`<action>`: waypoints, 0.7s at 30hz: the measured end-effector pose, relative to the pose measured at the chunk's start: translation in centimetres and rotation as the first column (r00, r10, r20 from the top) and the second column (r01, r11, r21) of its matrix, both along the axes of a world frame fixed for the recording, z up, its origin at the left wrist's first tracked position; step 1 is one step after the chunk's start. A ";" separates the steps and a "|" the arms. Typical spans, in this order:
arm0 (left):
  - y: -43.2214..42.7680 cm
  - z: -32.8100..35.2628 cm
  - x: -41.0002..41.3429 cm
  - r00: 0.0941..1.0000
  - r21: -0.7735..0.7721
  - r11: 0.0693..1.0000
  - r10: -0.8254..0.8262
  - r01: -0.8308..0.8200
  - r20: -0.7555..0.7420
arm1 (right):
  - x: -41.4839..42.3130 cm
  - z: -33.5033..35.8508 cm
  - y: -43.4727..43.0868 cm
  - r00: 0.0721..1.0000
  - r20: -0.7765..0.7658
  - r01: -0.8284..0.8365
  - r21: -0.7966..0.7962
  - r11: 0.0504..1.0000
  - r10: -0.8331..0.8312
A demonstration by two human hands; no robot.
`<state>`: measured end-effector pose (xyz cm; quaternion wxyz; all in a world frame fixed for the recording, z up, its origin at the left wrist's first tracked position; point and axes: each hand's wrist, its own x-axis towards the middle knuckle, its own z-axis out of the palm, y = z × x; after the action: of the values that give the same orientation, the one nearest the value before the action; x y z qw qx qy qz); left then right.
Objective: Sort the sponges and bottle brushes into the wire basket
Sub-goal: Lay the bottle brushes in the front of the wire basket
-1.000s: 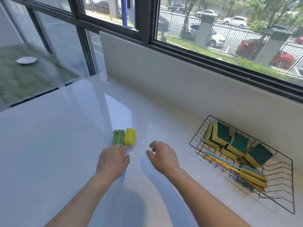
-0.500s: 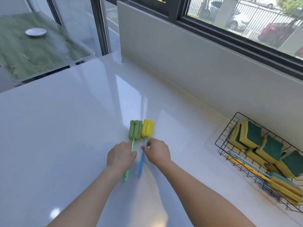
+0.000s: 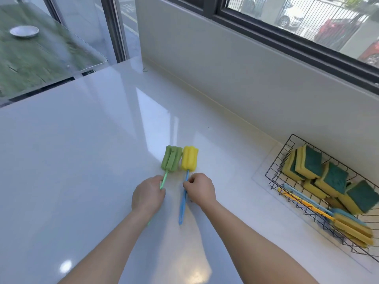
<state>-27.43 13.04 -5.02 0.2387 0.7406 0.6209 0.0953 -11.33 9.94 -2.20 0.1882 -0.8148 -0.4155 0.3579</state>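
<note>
Two bottle brushes lie side by side on the white counter. The green brush has a green foam head and a green handle, and my left hand is closed around that handle. The yellow-headed brush has a blue handle, pinched by the fingers of my right hand. At the right stands the black wire basket, holding several yellow-and-green sponges and two more brushes along its front side.
A low white wall under the window runs behind the counter and the basket. Beyond the counter's far left edge is a green glass-topped table with a small round dish on it.
Both hands moved forward onto the brush handles and closed on them. My view tilted down and left, so the basket now sits further right.
</note>
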 end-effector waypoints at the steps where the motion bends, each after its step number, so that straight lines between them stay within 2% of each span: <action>1: 0.1 0.2 0.0 1.000 -0.002 1.000 0.001 -0.001 0.003 | 0.3 0.2 -0.4 1.000 -0.017 0.012 0.011 1.000 -0.012; 4: -0.1 0.9 0.5 1.000 0.021 0.999 -0.025 0.025 0.001 | 2.0 1.1 -2.2 0.996 -0.064 0.063 0.044 0.997 -0.060; 7: -0.6 2.6 3.2 0.992 0.084 0.989 -0.125 0.123 0.027 | 5.3 2.9 -5.2 0.981 -0.072 0.185 0.104 0.977 -0.178; 13: -2.2 5.4 10.8 0.940 0.183 0.927 -0.339 0.327 0.039 | 12.2 5.9 -11.6 0.916 -0.061 0.400 0.216 0.891 -0.396; 21: -5.8 7.6 18.7 0.873 0.201 0.856 -0.488 0.477 0.003 | 18.2 7.6 -18.6 0.827 -0.062 0.553 0.275 0.787 -0.559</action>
<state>-8.74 7.26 2.61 0.1984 0.8892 0.3966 0.1123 6.84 -8.71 5.39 0.3940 -0.8697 -0.2060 0.2144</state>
